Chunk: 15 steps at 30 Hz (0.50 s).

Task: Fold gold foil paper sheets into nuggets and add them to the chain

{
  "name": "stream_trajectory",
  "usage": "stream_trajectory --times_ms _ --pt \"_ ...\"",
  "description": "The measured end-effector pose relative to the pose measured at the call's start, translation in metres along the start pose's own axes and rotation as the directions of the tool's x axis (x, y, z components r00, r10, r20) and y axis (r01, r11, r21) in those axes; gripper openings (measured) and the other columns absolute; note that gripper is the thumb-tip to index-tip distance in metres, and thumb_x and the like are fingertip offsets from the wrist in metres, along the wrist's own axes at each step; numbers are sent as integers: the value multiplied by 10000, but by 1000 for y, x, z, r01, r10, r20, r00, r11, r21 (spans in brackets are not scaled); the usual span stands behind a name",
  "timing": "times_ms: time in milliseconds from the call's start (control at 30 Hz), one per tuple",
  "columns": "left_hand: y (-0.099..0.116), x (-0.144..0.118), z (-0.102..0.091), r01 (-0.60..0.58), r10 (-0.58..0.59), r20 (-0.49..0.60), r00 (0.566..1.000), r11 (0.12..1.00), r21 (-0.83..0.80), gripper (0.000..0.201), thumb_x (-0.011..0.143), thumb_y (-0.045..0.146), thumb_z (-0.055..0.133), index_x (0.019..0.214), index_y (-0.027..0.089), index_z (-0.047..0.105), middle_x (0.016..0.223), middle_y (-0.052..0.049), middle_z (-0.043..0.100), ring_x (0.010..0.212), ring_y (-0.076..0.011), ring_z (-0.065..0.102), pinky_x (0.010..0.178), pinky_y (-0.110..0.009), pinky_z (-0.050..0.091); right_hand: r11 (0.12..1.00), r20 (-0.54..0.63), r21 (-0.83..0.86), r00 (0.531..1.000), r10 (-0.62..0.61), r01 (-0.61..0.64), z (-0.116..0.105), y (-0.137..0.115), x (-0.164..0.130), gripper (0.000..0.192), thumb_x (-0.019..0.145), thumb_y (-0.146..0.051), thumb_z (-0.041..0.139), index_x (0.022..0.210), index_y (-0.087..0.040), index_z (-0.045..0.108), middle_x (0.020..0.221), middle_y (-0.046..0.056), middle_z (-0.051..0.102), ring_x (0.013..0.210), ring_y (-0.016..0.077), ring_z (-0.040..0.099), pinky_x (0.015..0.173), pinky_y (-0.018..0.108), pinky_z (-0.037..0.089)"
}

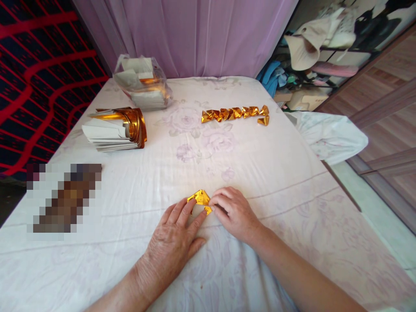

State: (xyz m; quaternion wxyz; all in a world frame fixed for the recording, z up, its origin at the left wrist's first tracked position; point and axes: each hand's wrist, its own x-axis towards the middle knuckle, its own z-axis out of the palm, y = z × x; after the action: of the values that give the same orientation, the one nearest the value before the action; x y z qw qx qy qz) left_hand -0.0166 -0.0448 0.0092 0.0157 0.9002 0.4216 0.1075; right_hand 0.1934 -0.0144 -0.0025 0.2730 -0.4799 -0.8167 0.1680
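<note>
Low in the middle of the frame, the gold foil piece (200, 200) lies on the bed sheet (260, 164). The left hand (173, 238) presses it flat, grip released; the right hand (234, 212) pinches its edge. On this soft sheet the crease may slip crooked, or the thin foil may tear.

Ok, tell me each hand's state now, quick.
Left hand: open, lying flat, fingers pressing the gold folded paper onto the sheet.
Right hand: fingers curled, pinching the paper's right edge.
</note>
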Motion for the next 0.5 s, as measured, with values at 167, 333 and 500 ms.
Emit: stream_trajectory --times_ms 167,333,500 --pt "-3 -3 1 -58 59 -25 998 998 33 506 906 472 591 1356 256 512 1428 -151 493 1290 -328 485 1023 -497 447 1000 -2 -17 1000 -1 1 1 1 0 133 898 -132 554 839 -208 645 863 35 648 832 187 576 762 342 426" --pt "-2 -2 2 -65 67 -25 997 997 52 566 853 463 671 1363 281 506 1420 -156 492 1272 -346 495 992 -518 469 1000 5 -26 1000 4 -4 1 0 0 127 893 -128 560 835 -207 642 862 34 646 836 187 574 772 342 424" --pt "-3 1 -2 -64 63 12 998 997 49 518 839 464 690 1302 271 564 1398 -160 519 1255 -348 513 985 -514 472 1000 5 -27 1000 -1 1 1 0 0 113 878 -117 585 831 -203 641 858 31 644 833 185 573 765 335 421"
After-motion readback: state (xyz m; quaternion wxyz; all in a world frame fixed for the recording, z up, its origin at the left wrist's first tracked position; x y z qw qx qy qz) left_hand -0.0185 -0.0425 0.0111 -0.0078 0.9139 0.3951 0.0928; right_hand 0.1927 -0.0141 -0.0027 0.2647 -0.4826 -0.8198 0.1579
